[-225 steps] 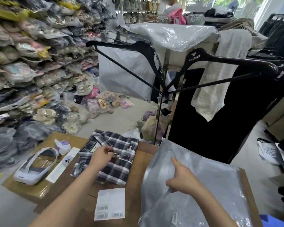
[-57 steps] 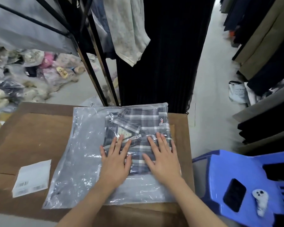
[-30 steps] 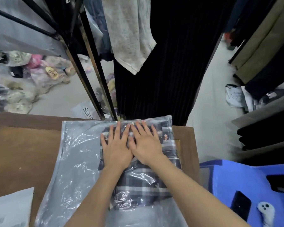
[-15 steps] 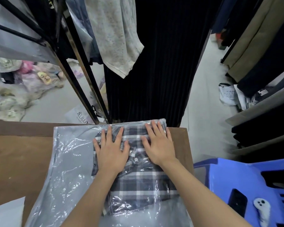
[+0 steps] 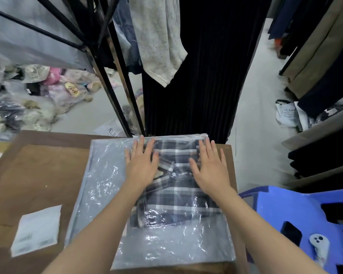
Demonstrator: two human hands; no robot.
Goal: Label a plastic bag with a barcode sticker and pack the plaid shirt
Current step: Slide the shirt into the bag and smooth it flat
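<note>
The folded dark plaid shirt [image 5: 176,196] lies inside a clear plastic bag [image 5: 99,186] on the brown cardboard-covered table [image 5: 38,175]. The shirt fills the bag's right half, up against its far edge. My left hand [image 5: 142,165] presses flat on the shirt's left side through the plastic, fingers spread. My right hand [image 5: 209,167] presses flat on its right side, fingers apart. Neither hand holds anything. A white sheet of barcode stickers [image 5: 38,230] lies on the table to the left of the bag.
A blue plastic chair [image 5: 285,210] stands at the right with a dark phone [image 5: 291,233] and a small grey controller [image 5: 318,247] on it. A black clothes rack [image 5: 115,86] with hanging garments rises behind the table. Bagged goods are piled on the floor at left.
The shirt went from the bare table into the bag. Within the last second my hands slid apart over the plastic, from side by side to the shirt's left and right edges.
</note>
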